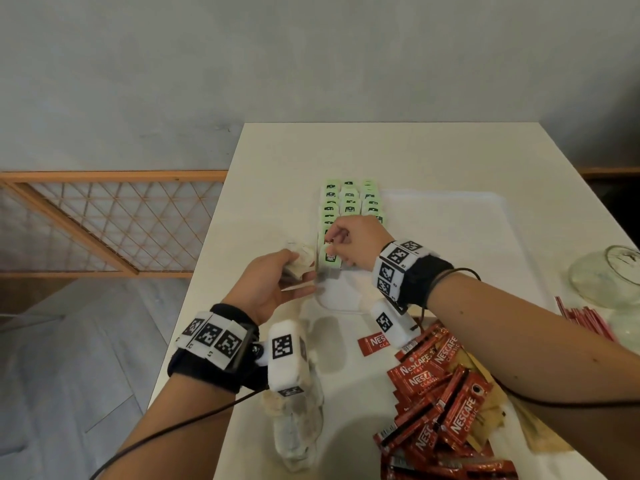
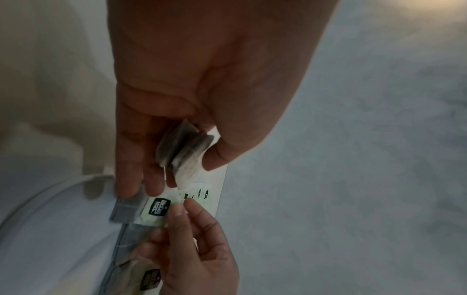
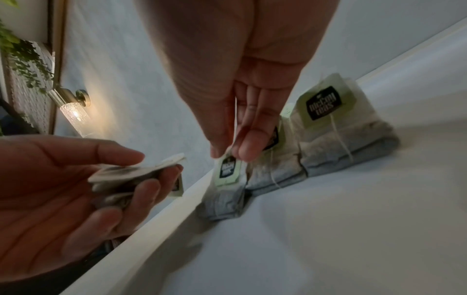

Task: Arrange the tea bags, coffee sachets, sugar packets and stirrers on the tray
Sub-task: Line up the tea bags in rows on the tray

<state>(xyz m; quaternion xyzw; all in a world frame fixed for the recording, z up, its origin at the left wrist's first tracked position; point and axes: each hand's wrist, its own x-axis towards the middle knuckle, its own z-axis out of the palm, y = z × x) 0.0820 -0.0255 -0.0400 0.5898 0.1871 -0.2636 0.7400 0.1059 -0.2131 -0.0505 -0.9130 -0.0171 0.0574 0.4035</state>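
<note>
Tea bags [image 1: 349,206] beside coffee sachets [image 1: 436,403]

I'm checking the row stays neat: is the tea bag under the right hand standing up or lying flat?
Standing. The right hand pinches the green tag of the tea bag, which stands on edge on the tray, leaning on its neighbours.

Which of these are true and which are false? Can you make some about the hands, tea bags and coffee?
1. The right hand pinches a tea bag's tag. True.
2. The left hand holds nothing. False: it holds a few tea bags.
3. The coffee packets stand in neat rows. False: they lie in a loose pile.
4. Tea bags stand in rows on the white tray. True.
</note>
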